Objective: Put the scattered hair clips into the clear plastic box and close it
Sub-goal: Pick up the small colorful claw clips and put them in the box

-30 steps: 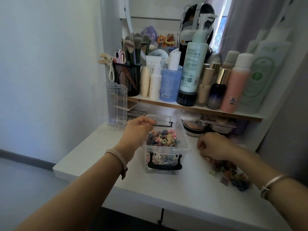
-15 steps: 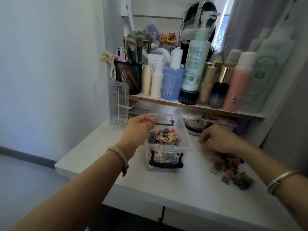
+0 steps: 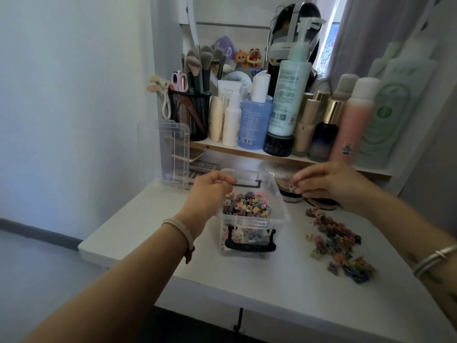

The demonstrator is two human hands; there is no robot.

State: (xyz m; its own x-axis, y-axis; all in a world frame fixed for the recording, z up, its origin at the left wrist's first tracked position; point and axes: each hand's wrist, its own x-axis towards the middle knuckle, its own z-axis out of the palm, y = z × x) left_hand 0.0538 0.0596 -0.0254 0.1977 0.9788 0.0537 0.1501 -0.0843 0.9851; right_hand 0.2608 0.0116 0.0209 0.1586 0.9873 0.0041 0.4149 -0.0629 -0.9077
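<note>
The clear plastic box [image 3: 277, 206] with black handles stands open in the middle of the white table, about half full of small coloured hair clips [image 3: 247, 206]. My left hand [image 3: 210, 191] hovers over the box's left rim, fingers curled; whether it holds a clip is hidden. My right hand [image 3: 326, 184] is raised just right of the box and pinches a small pale hair clip [image 3: 292, 187] at its fingertips. A loose pile of scattered hair clips [image 3: 338, 243] lies on the table to the right of the box.
The box's clear lid [image 3: 170, 152] leans upright at the back left by the wall. A wooden shelf [image 3: 249, 153] behind carries bottles and a black mesh brush holder [image 3: 190, 117]. Round compacts [image 3: 321, 204] sit under the shelf, behind my right hand.
My right hand has lifted off the pile with a clip and moved up and left toward the box. My left hand has stayed over the box's left rim.
</note>
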